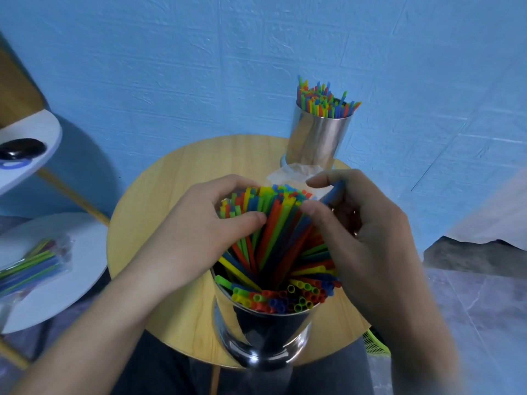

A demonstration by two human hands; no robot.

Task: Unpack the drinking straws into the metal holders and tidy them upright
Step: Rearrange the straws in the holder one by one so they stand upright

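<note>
A blue textured wall [199,67] fills the background, and in front of it we look down on a round wooden tabletop [159,201]. At its far edge stands a metal holder [319,138], its own coloured bunch [325,101] poking out of the top, mostly upright and splaying a little to the right. Just in front of that holder lies a crumpled clear wrapper [293,173], partly hidden behind the hands. To our left we see two white round shelves. The upper shelf [37,129] carries a black object [21,148] that we cannot make out. The lower shelf [71,280] carries a sealed pack [31,266] of more straws. A green basket [376,343] peeks out below the tabletop on the right.

At the near edge stands the near holder [265,334]. The straws [273,229] in it are untidy: some lean far away from us, others lie low across the rim towards us.

Both forearms reach in from below. The left hand [199,223] is curled round the leaning straws, thumb pressed against their near side. The right hand [368,235] closes in from the other side, its thumb and bent fingers pinching a blue straw [335,191] at the edge of the bunch.
</note>
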